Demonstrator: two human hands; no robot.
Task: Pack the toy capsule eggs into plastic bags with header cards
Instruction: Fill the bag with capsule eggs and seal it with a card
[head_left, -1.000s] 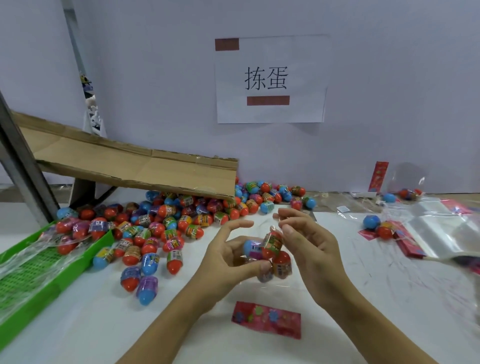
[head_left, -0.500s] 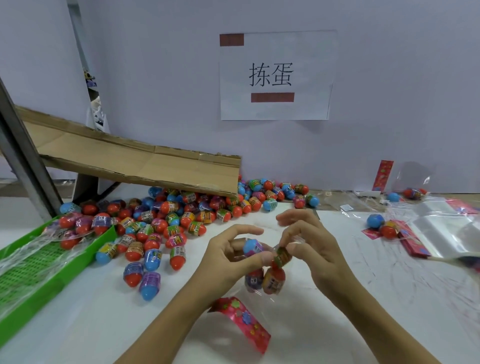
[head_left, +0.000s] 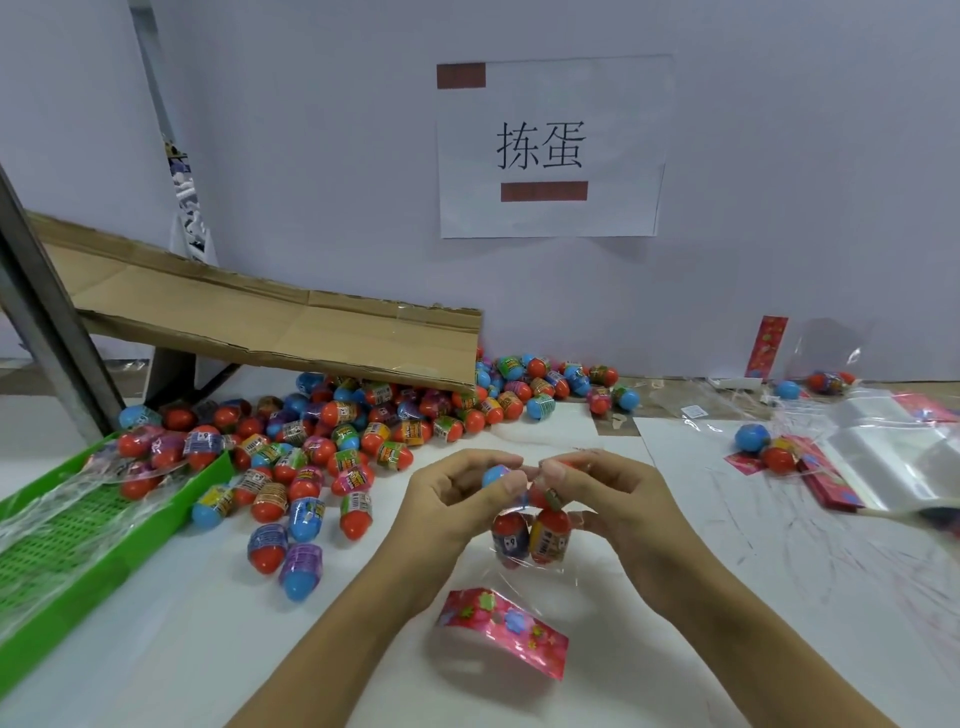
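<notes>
A: While the left hand (head_left: 447, 499) pinches the mouth of the clear plastic bag (head_left: 524, 545) with thumb and forefinger, a blue-capped capsule egg (head_left: 493, 475) sits right at those fingertips. How would you finish this well?

B: I'd keep that mouth held wide and let the blue one drop past the rim instead of forcing it; the film looks thin and would crumple shut. The right hand (head_left: 597, 499) pinches the opposite edge, fingers curled on the film, so both sides are controlled.

A: And the eggs already inside?

B: Two red-and-blue labelled capsule eggs (head_left: 530, 535) hang in the bag just below and between both hands, touching each other. Probably room for one more, though I can't tell the count required.

A: The header?

B: The pink flower-printed header card (head_left: 504, 631) lies on the white table (head_left: 727, 597), below the hands and nearer the body, at the bag's lower end. Away to the left of the left hand lies the loose heap of coloured capsule eggs (head_left: 332, 441).
</notes>
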